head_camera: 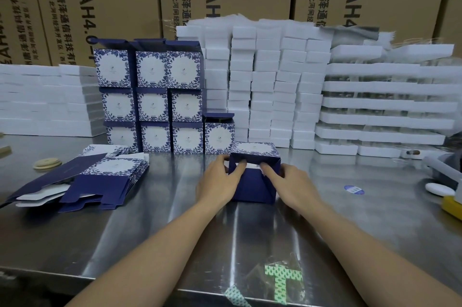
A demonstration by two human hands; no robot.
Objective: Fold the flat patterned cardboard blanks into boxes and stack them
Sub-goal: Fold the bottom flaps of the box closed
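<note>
**Head view.** A half-formed box (252, 190) lies on its side near the middle of the desk (150, 236), patterned panel uppermost and open navy end turned toward the person, so its axis runs from the near edge toward the far edge. The left hand (218, 181) grips the left wall with its thumb at the mouth. The right hand (287, 185) grips the right wall likewise, and a white inner face shows between the two thumbs. The hands flank the box evenly, neither nearer. Judged step: closing the end flaps, which calls for an inward push along that axis, away from the person. Just behind stands the stack of finished boxes (155, 106), three tiers high on the left, with a single box (219, 135) at its right end. The space on or beside that one seems the likely next place. The pile of flat blanks (110, 176) lies to the left, nearer the left hand. Bare desk lies toward the near edge and the right, and white blocks (275, 86) line the far edge.
</note>
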